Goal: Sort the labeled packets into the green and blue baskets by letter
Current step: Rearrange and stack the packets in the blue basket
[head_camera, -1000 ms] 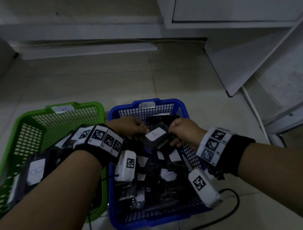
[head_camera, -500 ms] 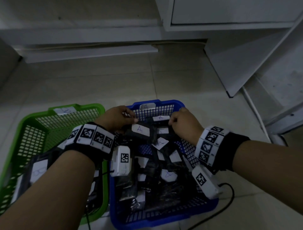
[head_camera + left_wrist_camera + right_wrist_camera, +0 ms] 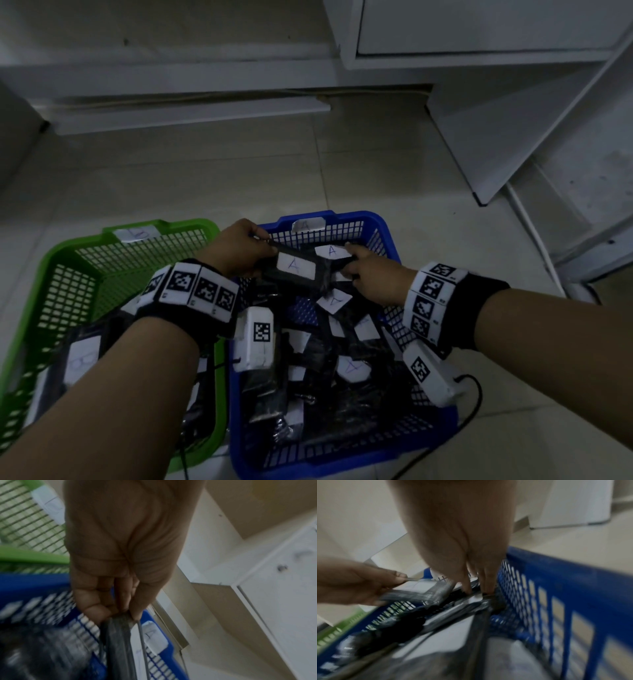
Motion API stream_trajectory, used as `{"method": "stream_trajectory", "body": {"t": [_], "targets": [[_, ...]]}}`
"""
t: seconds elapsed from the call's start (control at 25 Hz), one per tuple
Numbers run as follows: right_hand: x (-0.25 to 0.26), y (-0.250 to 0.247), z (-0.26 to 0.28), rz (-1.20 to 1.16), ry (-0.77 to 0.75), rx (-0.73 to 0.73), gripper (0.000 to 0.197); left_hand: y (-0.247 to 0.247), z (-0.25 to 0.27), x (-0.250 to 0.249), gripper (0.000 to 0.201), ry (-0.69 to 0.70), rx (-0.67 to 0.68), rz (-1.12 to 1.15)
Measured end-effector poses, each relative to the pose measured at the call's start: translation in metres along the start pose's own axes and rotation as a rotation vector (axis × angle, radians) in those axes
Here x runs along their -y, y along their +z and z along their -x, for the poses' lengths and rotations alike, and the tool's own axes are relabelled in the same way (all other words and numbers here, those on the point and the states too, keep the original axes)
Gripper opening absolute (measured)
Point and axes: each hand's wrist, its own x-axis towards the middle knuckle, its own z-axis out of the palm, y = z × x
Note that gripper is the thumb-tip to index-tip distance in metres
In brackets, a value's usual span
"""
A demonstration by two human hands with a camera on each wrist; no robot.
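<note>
Here the left hand pinches the left end of an A-labelled packet above the blue basket's far edge, its long axis running toward the right hand, whose straight fingertips press packets below.

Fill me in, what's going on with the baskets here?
A person is sorting dark labeled packets. The left hand pinches a packet marked A over the far end of the blue basket, whose tag also reads A. The right hand reaches fingers-down among the packets beside it. The green basket on the left holds a few packets.
</note>
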Motion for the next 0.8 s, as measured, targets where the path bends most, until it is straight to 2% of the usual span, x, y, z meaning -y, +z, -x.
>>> {"method": "stream_trajectory", "body": {"t": [0.12, 0.2, 0.28, 0.36, 0.48, 0.56, 0.72, 0.8], "targets": [[0.003, -0.005, 0.008, -0.261, 0.094, -0.379, 0.026, 0.015, -0.003, 0.001, 0.023, 0.019, -0.062, 0.179], [0.005, -0.005, 0.014, -0.325, 0.092, -0.515, 0.021, 0.033, -0.005, 0.001, 0.021, 0.051, -0.084, 0.208], [0.004, -0.003, 0.016, -0.267, 0.027, -0.452, 0.029, 0.049, -0.008, 0.002, 0.009, 0.089, -0.093, 0.021], [0.002, 0.001, 0.018, -0.157, -0.043, -0.283, 0.041, 0.062, -0.007, 0.002, 0.023, 0.137, -0.077, -0.140], [-0.002, 0.004, 0.020, -0.018, -0.082, -0.113, 0.049, 0.069, 0.003, -0.008, 0.034, 0.214, 0.065, -0.225], [-0.003, 0.003, 0.021, 0.000, -0.068, -0.096, 0.049, 0.063, 0.005, -0.011, 0.035, 0.254, 0.134, -0.344], [0.008, 0.003, 0.017, -0.012, -0.020, -0.174, 0.040, 0.028, 0.007, -0.007, 0.030, 0.275, 0.020, -0.877], [0.018, 0.005, 0.016, -0.012, 0.002, -0.046, 0.054, 0.015, 0.016, -0.006, 0.045, 0.213, 0.046, -1.140]]}}
